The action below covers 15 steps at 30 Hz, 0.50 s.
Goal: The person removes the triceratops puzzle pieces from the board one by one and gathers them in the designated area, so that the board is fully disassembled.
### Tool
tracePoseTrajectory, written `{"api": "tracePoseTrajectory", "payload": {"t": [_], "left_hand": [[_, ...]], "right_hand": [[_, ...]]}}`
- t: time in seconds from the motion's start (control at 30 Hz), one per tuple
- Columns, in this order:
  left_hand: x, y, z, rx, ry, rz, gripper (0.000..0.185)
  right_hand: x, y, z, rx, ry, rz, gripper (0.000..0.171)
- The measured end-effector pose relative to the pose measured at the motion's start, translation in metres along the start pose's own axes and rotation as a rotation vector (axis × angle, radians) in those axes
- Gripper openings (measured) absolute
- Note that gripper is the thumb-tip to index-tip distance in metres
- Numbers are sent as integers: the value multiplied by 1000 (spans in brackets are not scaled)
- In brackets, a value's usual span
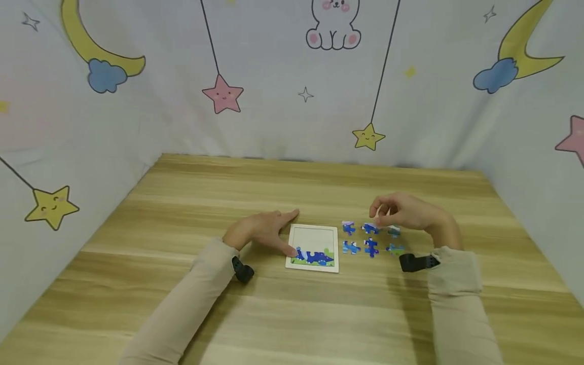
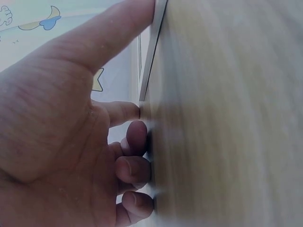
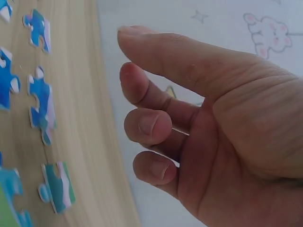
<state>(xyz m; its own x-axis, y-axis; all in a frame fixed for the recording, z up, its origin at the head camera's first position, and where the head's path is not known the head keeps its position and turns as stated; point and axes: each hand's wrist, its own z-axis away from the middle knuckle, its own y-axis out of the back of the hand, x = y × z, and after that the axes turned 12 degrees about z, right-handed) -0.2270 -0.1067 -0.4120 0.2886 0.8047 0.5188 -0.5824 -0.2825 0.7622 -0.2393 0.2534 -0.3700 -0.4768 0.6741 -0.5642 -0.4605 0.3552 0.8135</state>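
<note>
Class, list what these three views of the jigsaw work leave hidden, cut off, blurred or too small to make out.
- Head view: prints on the loose puzzle pieces are too small to read; the right hand covers part of the far row.
- Left wrist view: the left hand fills the frame; the puzzle tray shows edge-on only, and the table is blurred.
- Right wrist view: several pieces are cut by the left edge.
</note>
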Motion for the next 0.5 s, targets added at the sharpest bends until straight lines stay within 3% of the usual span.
{"api": "tracePoseTrajectory", "payload": {"t": [0.3,0.5], "left_hand": [[-2,-1,1,10,19,5,110],[-1,-1,1,20,10,11,103]], "right_hand": [[-33,-28,-38,-64,152,10,17],[-60,-53,-59,-112,165,75,15]]}}
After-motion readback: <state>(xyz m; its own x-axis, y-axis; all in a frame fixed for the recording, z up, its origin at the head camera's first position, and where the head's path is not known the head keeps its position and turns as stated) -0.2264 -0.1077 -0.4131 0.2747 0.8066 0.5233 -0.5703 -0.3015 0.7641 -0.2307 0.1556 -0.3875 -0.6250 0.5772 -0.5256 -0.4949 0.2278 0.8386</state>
